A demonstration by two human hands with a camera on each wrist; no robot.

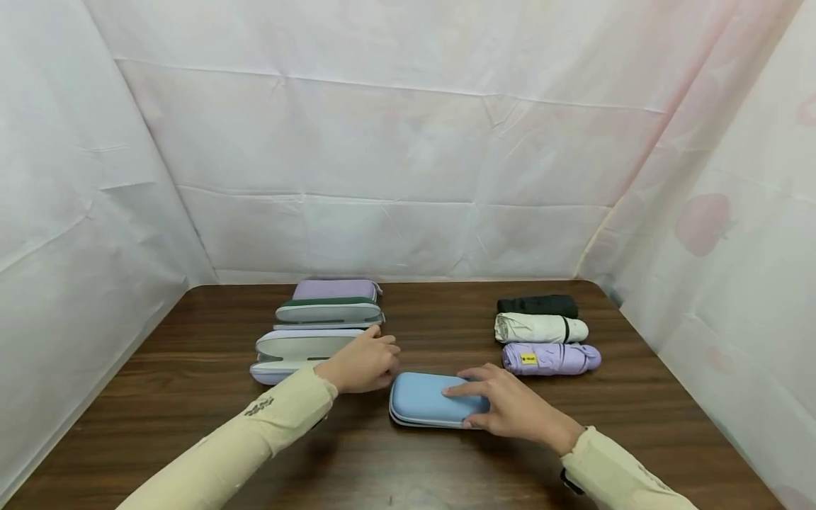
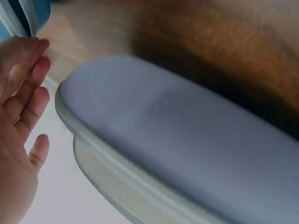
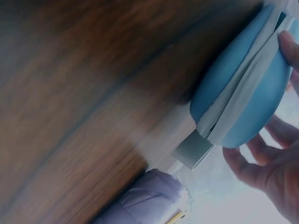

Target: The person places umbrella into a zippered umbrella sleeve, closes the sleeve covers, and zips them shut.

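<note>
A light blue zippered case lies on the table in front of me. My right hand holds its right end, the thumb at the front edge and fingers on the top and far side. Grey zipper tape and a fabric tab show in the right wrist view. My left hand is by the case's left end with fingers loosely bent and nothing held; whether its fingertips touch the case I cannot tell. Close beside it an unzipped lavender case gapes, showing a pale lining.
Behind the lavender case lie a dark green case with its lid raised and a purple case. On the right are folded umbrellas: black, white and lavender. Pale sheeting hangs around the wooden table.
</note>
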